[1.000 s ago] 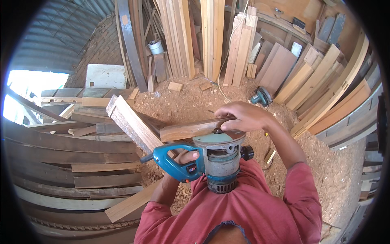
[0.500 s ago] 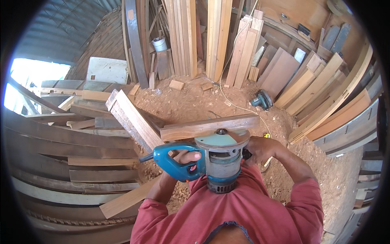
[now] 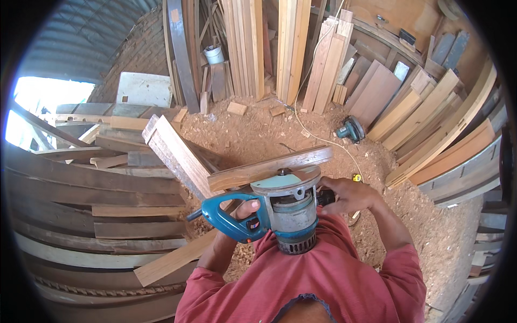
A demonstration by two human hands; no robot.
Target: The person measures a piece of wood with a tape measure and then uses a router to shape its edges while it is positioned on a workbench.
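Left grip point(image 3: 246, 210) clasps router point(image 3: 293, 219), right grip point(image 3: 353, 195) meets knob point(image 3: 325, 197), closure unclear; bucket point(image 3: 214, 55) holds something.

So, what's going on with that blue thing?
Someone is holding a blue-and-grey power tool close to their red shirt. Their left hand grips its blue handle, and their right hand is at the black knob on its side. A piece of wood lies just beyond its round base.
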